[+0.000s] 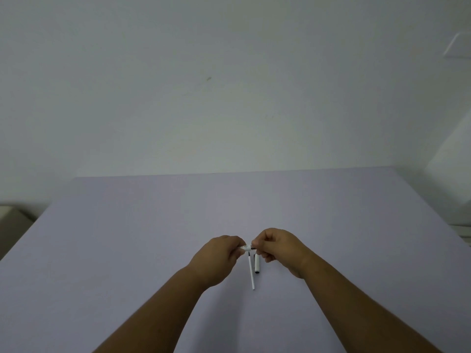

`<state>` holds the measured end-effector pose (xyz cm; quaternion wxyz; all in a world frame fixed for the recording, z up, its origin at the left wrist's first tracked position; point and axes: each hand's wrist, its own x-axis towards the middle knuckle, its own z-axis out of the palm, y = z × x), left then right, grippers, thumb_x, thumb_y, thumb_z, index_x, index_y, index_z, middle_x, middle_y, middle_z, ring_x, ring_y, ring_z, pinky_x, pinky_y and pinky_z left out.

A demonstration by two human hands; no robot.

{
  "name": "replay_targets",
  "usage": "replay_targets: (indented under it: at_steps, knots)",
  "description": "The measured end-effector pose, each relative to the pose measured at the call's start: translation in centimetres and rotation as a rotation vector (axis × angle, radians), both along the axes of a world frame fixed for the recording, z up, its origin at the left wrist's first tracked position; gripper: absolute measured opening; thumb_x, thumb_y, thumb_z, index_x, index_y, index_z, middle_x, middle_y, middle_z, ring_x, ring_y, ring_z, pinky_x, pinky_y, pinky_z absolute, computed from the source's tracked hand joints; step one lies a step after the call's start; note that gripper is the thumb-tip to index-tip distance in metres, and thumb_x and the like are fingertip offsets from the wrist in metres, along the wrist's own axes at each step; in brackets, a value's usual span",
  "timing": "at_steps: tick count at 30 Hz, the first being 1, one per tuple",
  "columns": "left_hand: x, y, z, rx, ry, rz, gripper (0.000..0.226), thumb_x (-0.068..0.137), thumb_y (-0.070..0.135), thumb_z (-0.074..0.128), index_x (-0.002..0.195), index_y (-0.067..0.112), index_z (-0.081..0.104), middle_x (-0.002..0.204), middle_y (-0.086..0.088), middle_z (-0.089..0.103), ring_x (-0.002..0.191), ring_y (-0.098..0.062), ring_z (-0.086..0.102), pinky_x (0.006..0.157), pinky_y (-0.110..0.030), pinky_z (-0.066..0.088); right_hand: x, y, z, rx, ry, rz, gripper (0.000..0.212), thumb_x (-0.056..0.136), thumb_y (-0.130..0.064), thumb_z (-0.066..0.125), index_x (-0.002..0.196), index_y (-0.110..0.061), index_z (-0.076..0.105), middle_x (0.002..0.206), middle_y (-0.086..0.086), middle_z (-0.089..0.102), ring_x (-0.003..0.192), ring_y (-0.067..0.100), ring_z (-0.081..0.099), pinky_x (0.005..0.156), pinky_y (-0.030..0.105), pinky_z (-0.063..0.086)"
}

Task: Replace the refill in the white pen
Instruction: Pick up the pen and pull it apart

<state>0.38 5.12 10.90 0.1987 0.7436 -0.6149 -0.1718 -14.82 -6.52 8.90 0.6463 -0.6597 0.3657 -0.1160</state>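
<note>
My left hand grips the white pen barrel, of which only a short white end shows past my fingers. My right hand pinches the dark tip end of the pen, and the two hands nearly touch. Just below them a thin white refill lies on the lilac table, pointing toward me. Beside it to the right lies the white pen cap with a dark end.
The lilac table runs wide to both sides and back to a pale wall. A white ledge stands at the far right, and a beige object sits past the table's left edge.
</note>
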Motion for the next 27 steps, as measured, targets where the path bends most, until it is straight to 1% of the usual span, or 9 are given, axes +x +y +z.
replay_targets:
  at_steps: [1,3,7,9,11,15,19,23,27]
  knots:
    - [0.01,-0.02,0.03,-0.001,0.001,0.002,0.022,0.097,0.026,0.041,0.105,0.019,0.061,0.097,0.0,0.064,0.077,-0.01,0.047,0.058,-0.013,0.031,0.01,-0.03,-0.04,-0.014,-0.01,0.018,0.003,0.079,-0.021,0.07,0.079,-0.021,0.067,0.076,-0.005,0.068,0.069,0.008,0.061,0.071,0.027,0.052]
    - [0.08,-0.03,0.1,0.001,0.006,0.013,0.022,0.097,0.026,0.041,0.105,0.018,0.061,0.097,-0.001,0.065,0.078,-0.011,0.048,0.062,-0.019,0.033,0.05,-0.04,-0.01,0.002,-0.023,0.038,0.014,0.074,-0.019,0.074,0.085,-0.022,0.066,0.083,-0.005,0.067,0.077,0.01,0.063,0.075,0.029,0.053]
    - [0.24,-0.01,0.07,0.003,0.001,0.01,0.022,0.097,0.027,0.041,0.105,0.018,0.06,0.096,-0.002,0.064,0.078,-0.011,0.048,0.067,-0.021,0.033,0.21,-0.15,0.16,0.034,0.034,-0.019,0.017,0.081,-0.037,0.069,0.081,-0.019,0.069,0.073,-0.003,0.07,0.063,0.008,0.061,0.062,0.023,0.054]
    - [0.22,-0.02,0.05,0.01,-0.003,0.01,0.023,0.097,0.027,0.041,0.106,0.018,0.06,0.096,-0.002,0.064,0.077,-0.011,0.047,0.062,-0.02,0.032,0.19,-0.25,-0.03,-0.01,0.032,-0.009,0.005,0.08,-0.026,0.069,0.078,-0.021,0.069,0.071,-0.006,0.069,0.065,0.008,0.061,0.067,0.024,0.053]
    - [0.31,-0.06,-0.01,0.013,-0.001,0.018,0.023,0.097,0.028,0.041,0.106,0.018,0.06,0.097,-0.001,0.064,0.078,-0.011,0.048,0.06,-0.018,0.031,0.24,-0.27,-0.02,-0.022,0.003,0.017,0.011,0.077,-0.017,0.072,0.085,-0.023,0.066,0.08,-0.008,0.068,0.073,0.008,0.062,0.071,0.025,0.053]
    - [0.55,-0.07,-0.03,0.012,0.002,0.022,0.023,0.097,0.028,0.041,0.104,0.019,0.06,0.096,-0.001,0.064,0.079,-0.012,0.05,0.066,-0.021,0.035,0.39,-0.03,0.56,0.066,0.041,-0.008,0.017,0.082,-0.035,0.069,0.085,-0.018,0.069,0.078,-0.002,0.069,0.063,0.007,0.06,0.061,0.021,0.052]
    - [0.62,-0.16,-0.09,0.012,-0.002,0.014,0.021,0.097,0.028,0.041,0.101,0.018,0.06,0.092,0.0,0.063,0.076,-0.011,0.048,0.062,-0.02,0.032,0.43,-0.03,0.37,0.018,-0.008,0.003,0.011,0.079,-0.016,0.071,0.088,-0.017,0.065,0.083,-0.001,0.067,0.071,0.007,0.062,0.067,0.023,0.052]
    - [0.75,-0.16,-0.17,-0.004,0.017,0.026,0.021,0.097,0.027,0.041,0.098,0.018,0.059,0.083,0.006,0.056,0.074,-0.011,0.048,0.057,-0.014,0.031,0.51,0.23,0.73,0.143,0.039,-0.026,0.024,0.081,-0.034,0.069,0.093,-0.012,0.068,0.083,0.004,0.067,0.066,0.012,0.059,0.061,0.023,0.052]
    - [0.72,-0.16,-0.1,0.003,0.056,0.043,0.019,0.096,0.026,0.042,0.097,0.017,0.059,0.082,0.006,0.055,0.074,-0.013,0.049,0.057,-0.015,0.033,0.71,0.36,0.57,0.15,-0.064,-0.139,0.004,0.084,-0.013,0.065,0.082,-0.011,0.069,0.074,0.003,0.064,0.061,0.01,0.057,0.061,0.022,0.053]
